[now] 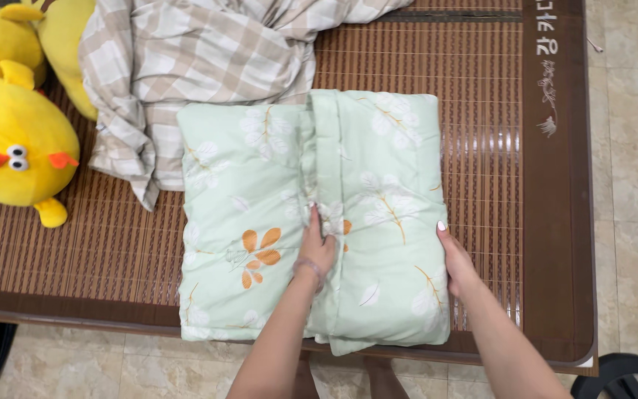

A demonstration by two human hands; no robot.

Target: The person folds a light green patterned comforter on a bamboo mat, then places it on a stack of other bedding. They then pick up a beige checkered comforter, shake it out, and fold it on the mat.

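— Starting nearest the camera, what do the two arms do?

— Both reach forward from the bottom edge onto a folded quilt [311, 222], pale green with white leaves and one orange leaf print. It lies at the near edge of a bed covered by a brown bamboo mat [481, 111], its near end just over the mat's dark border.

— And the left hand [316, 247]?

— It rests on the middle of the quilt, where the two folded halves meet in a seam. The fingers lie flat and close together, pointing away, pressing the fabric rather than gripping it. A thin band sits on that wrist.

— The right hand [455, 258]?

— It lies along the quilt's right edge, palm turned against the side, fingers straight with pale nails. It touches the edge; whether any fingers curl under it I cannot tell.

— Farther back?

— A beige checked sheet [201, 66] lies crumpled, touching the quilt's far left corner and running off the top. To the left, well apart from the quilt, sit yellow plush chicks [16, 140] with orange beaks. Beige tile floor [636, 185] shows on the right, beyond the mat's border.
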